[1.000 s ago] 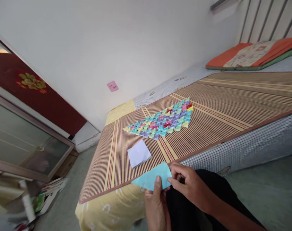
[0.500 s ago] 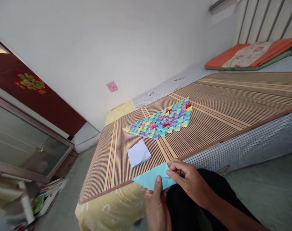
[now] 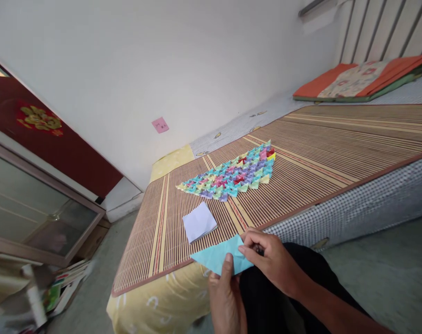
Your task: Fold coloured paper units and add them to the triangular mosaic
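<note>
A light blue sheet of origami paper [image 3: 214, 255], folded to a pointed shape, is held between my two hands just off the bed's edge. My left hand [image 3: 226, 294] grips it from below, thumb pressed on its face. At the right end, my right hand [image 3: 270, 257] pinches the paper between thumb and bent fingers. Beyond it on the mat lies a stack of white square paper [image 3: 200, 222]. Farther back sits a triangular array of many-coloured folded paper pieces [image 3: 232, 174].
A striped bamboo mat [image 3: 311, 153] covers the bed. Folded orange bedding [image 3: 364, 79] rests at the far right. A pink note [image 3: 160, 125] is stuck to the wall. To the left stand a glass-fronted cabinet [image 3: 30, 204] and books [image 3: 63, 290] on the floor.
The whole view has shifted slightly. Both hands keep their hold on the blue paper, and its folded shape looks nearly the same.
</note>
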Demonstrator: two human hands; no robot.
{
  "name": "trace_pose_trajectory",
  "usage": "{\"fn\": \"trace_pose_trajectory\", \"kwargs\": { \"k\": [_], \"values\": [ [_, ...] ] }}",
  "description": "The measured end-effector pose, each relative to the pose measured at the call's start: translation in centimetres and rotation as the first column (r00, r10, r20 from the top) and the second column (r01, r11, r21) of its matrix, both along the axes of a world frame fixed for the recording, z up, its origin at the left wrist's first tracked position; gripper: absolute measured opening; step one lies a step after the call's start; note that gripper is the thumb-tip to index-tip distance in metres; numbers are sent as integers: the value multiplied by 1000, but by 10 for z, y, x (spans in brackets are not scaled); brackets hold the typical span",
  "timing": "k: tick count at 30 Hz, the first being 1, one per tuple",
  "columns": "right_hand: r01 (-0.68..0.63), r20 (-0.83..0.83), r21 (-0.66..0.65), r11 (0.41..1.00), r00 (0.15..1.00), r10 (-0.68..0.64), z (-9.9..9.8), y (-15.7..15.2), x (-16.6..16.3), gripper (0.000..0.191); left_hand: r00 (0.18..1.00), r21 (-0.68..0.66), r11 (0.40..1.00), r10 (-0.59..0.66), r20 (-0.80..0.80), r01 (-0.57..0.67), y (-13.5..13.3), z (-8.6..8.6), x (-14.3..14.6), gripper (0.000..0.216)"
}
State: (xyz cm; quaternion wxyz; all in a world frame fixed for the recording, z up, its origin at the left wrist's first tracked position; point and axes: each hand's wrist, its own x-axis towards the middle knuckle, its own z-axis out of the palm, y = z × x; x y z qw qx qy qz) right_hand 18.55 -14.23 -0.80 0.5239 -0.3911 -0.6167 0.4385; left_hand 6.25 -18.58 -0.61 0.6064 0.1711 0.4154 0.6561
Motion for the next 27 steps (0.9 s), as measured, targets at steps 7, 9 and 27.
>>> {"fn": "trace_pose_trajectory", "kwargs": {
  "k": [7, 9, 27],
  "values": [
    [5, 9, 4, 1000, 1000, -5, -3, -4, -3, 25, 997, 41, 997, 63, -42, -61, 3, -7, 2, 41],
    [4, 14, 3, 1000, 1000, -4, -4, -4, -4, 25, 997, 32, 997, 70, -44, -68, 4, -8, 2, 41],
    [-182, -260, -280, 943, 959, 108, -12, 5, 0, 30, 999, -1, 1000, 8, -46, -8, 1, -5, 2, 47]
  ]
}}
